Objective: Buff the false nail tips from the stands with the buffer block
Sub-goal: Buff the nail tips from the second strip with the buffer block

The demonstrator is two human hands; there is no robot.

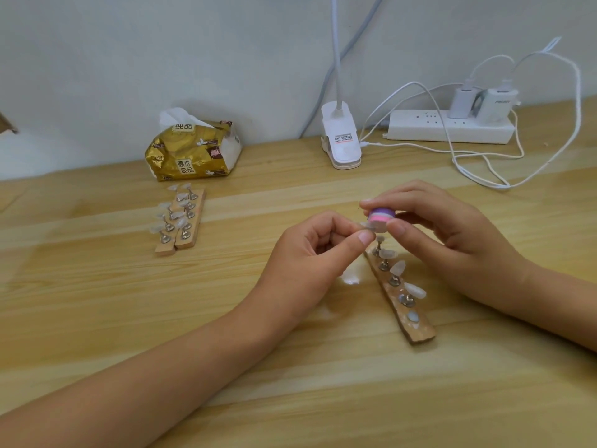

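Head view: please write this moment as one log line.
left hand: pinches nail tip | right hand: holds buffer at tip | near stand: beneath hands

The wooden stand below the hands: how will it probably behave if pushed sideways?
The wooden stand lies flat and low on the table, so it would likely slide, not tip. Its nail tips perch on thin pegs, so a knock may shake them off.

At a wooden table point(290, 376), a person's right hand point(452, 231) pinches a pink-and-purple buffer block point(382, 216) against a false nail tip point(368, 225) held in the left hand point(310, 253), above a wooden stand point(400, 302) of tips, two more stands point(181, 221) lying near a tissue pack point(193, 153).
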